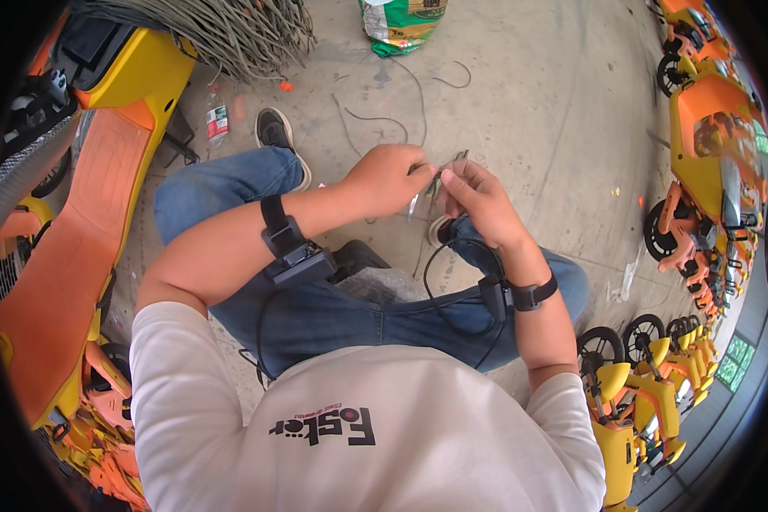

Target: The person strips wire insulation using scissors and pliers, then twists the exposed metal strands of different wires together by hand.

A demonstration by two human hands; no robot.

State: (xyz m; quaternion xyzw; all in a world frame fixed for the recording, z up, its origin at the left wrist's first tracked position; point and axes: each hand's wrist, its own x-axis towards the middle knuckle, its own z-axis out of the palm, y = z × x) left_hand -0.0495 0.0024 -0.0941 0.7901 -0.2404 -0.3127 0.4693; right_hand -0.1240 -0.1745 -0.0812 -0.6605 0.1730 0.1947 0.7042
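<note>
- Soft light falls on the stained grey floor (538,94).
- Yellow-and-orange vehicles (695,128) line its right edge.
- A large orange-and-yellow vehicle body (85,205) stands along its left edge.

We see bright, diffuse light spread evenly over the floor (563,111), with only soft shadows. Black vignetting rings our view, and the scooters (710,102) at two o'clock bend and squeeze. Toward one o'clock, fine detail between the hands (387,181) looks indistinct.
</note>
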